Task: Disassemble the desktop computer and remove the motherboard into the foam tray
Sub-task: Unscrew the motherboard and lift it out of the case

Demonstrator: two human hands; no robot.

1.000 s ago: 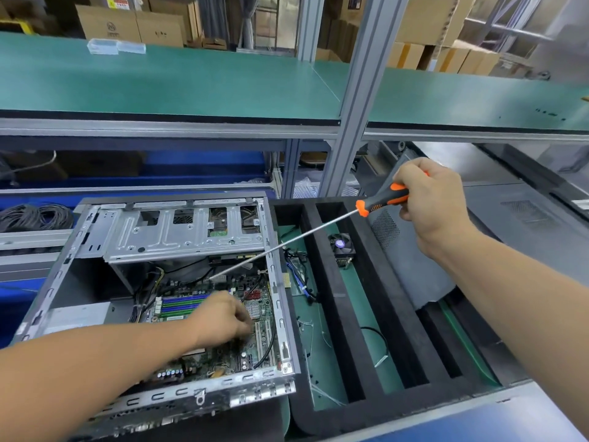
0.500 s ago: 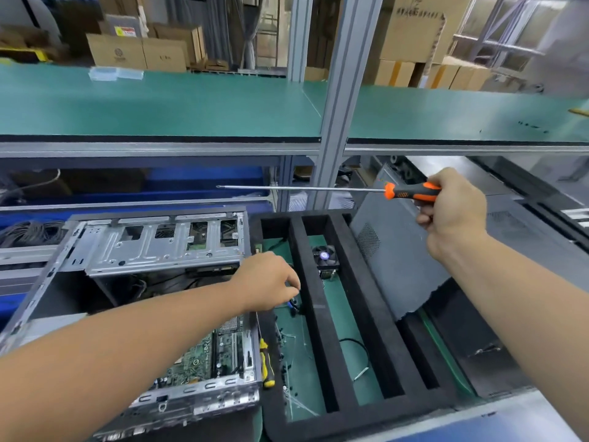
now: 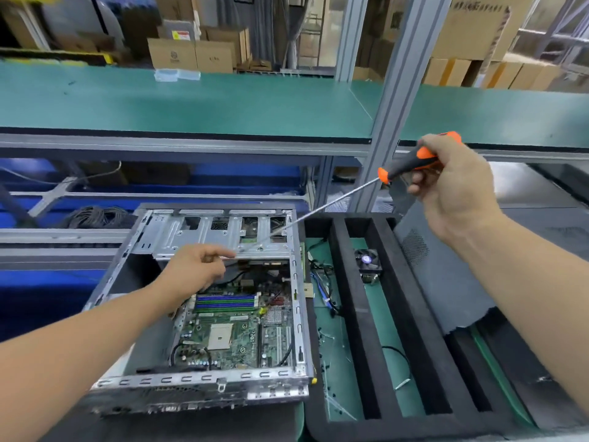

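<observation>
The open desktop case [image 3: 299, 314] lies on its side at centre left. The green motherboard [image 3: 236, 333] sits inside it with its CPU socket bare. My left hand [image 3: 197, 269] hovers over the case's upper part, holding nothing, with the index finger stretched toward the silver drive cage [image 3: 207, 234]. My right hand [image 3: 455, 189] grips the orange-and-black handle of a long screwdriver [image 3: 411, 164]. Its shaft slants down-left, and the tip reaches the drive cage near my left fingertip. The black foam tray [image 3: 360, 314] with long slots lies right of the case.
A CPU cooler fan [image 3: 368, 261] sits in the tray's second slot, and loose cables [image 3: 322, 282] and small bits lie in the first. A grey case side panel [image 3: 446, 282] lies over the tray's right part. A metal post [image 3: 395, 106] and a green shelf [image 3: 191, 106] rise behind.
My left hand left the tray's first slot and came back over the case. The screwdriver swung from level to tip-down onto the drive cage.
</observation>
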